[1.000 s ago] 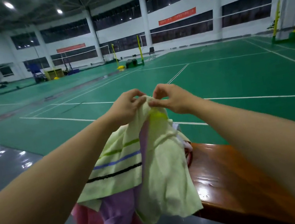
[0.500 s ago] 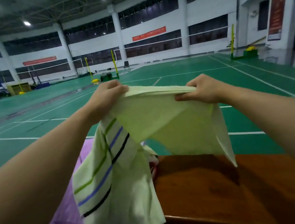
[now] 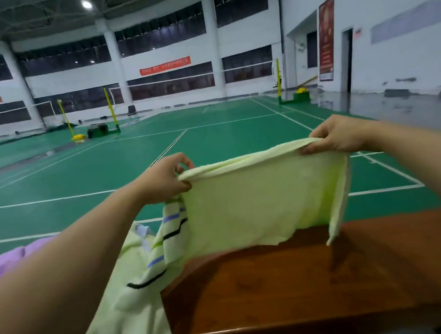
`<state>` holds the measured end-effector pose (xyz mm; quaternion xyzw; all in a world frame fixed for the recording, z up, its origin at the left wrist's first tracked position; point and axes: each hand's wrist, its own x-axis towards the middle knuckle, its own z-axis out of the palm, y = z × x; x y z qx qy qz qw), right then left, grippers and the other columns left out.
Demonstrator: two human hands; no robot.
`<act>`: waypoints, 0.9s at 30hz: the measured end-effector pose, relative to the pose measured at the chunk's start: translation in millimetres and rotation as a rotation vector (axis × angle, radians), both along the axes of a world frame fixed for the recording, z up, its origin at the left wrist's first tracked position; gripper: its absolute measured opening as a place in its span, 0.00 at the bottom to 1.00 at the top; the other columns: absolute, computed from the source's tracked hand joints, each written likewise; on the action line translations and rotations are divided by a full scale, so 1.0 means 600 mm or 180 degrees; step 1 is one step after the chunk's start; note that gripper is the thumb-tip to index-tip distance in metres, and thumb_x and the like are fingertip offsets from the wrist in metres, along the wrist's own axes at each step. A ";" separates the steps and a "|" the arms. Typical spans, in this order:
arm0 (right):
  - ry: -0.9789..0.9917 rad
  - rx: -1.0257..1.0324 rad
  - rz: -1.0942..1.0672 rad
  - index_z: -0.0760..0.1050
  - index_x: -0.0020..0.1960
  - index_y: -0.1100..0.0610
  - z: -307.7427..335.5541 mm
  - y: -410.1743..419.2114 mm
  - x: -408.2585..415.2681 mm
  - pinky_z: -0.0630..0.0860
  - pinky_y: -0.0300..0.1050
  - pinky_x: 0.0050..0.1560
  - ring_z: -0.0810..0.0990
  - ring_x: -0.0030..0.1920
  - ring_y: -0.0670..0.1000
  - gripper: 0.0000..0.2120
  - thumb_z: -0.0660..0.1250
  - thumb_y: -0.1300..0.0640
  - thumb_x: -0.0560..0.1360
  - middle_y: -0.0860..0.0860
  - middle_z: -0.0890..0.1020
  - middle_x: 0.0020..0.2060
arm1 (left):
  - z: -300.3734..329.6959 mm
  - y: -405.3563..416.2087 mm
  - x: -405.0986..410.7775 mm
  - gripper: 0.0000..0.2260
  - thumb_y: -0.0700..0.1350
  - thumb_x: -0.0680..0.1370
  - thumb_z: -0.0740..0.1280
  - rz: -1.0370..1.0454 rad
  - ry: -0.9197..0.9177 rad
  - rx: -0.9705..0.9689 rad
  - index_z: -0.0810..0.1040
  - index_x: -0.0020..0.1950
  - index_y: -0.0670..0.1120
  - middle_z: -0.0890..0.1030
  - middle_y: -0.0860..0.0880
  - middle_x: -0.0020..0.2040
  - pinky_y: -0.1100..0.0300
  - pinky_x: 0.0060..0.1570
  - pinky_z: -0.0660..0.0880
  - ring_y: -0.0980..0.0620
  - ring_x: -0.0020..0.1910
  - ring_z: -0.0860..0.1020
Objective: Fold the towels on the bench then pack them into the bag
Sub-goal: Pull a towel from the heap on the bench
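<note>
Early stage, by the look of it. Pale green towel (image 3: pixel 255 204) held up in the air above the wooden tabletop (image 3: pixel 291 280), stretched by its top edge between both hands. Left hand (image 3: pixel 167 177) pinches one end of that edge, fingers (image 3: pixel 184 186) curled tight on the cloth; right hand (image 3: pixel 336 134) pinches the other end the same way. The upper edge looks doubled over, but no clean fold is set yet. The striped end of the towel trails down off the left side of the tabletop, past its near corner. A purple cloth (image 3: pixel 4 261), probably another towel, lies bunched at far left, partly hidden behind the left forearm; unfolded as far as can be told. No bag in view. Judged remaining: fold this towel, fold whatever else sits in the pile, then pack everything. Nothing appears finished.
</note>
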<state>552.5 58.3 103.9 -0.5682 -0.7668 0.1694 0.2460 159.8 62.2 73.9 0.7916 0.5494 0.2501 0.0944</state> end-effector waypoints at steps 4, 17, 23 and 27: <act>0.0110 0.0022 -0.0260 0.86 0.48 0.51 -0.014 -0.009 0.057 0.76 0.43 0.42 0.81 0.43 0.50 0.14 0.73 0.42 0.73 0.49 0.85 0.41 | -0.012 0.002 0.017 0.11 0.42 0.73 0.78 -0.0234 -0.0528 -0.0283 0.81 0.51 0.50 0.81 0.48 0.51 0.49 0.50 0.80 0.46 0.46 0.80; 0.1421 -0.0808 -0.0239 0.84 0.53 0.62 -0.027 -0.059 0.115 0.81 0.42 0.35 0.81 0.39 0.48 0.21 0.72 0.44 0.71 0.53 0.83 0.41 | 0.007 -0.018 0.008 0.25 0.63 0.76 0.67 -0.0468 -0.0937 -0.1245 0.83 0.61 0.44 0.87 0.48 0.53 0.56 0.55 0.78 0.49 0.53 0.85; 0.0877 0.0155 -0.0572 0.79 0.46 0.71 -0.040 -0.046 0.110 0.71 0.40 0.29 0.72 0.28 0.48 0.38 0.68 0.32 0.72 0.56 0.73 0.31 | 0.007 -0.029 0.013 0.21 0.55 0.79 0.65 -0.0475 -0.1794 -0.1350 0.83 0.60 0.40 0.85 0.41 0.57 0.48 0.60 0.79 0.41 0.58 0.83; 0.0050 0.0457 -0.0799 0.69 0.30 0.63 -0.026 -0.057 0.100 0.66 0.43 0.32 0.67 0.24 0.50 0.38 0.63 0.26 0.69 0.52 0.67 0.24 | 0.014 -0.036 0.010 0.21 0.59 0.80 0.63 -0.0247 -0.1507 -0.0748 0.84 0.58 0.45 0.86 0.43 0.54 0.44 0.58 0.80 0.41 0.54 0.84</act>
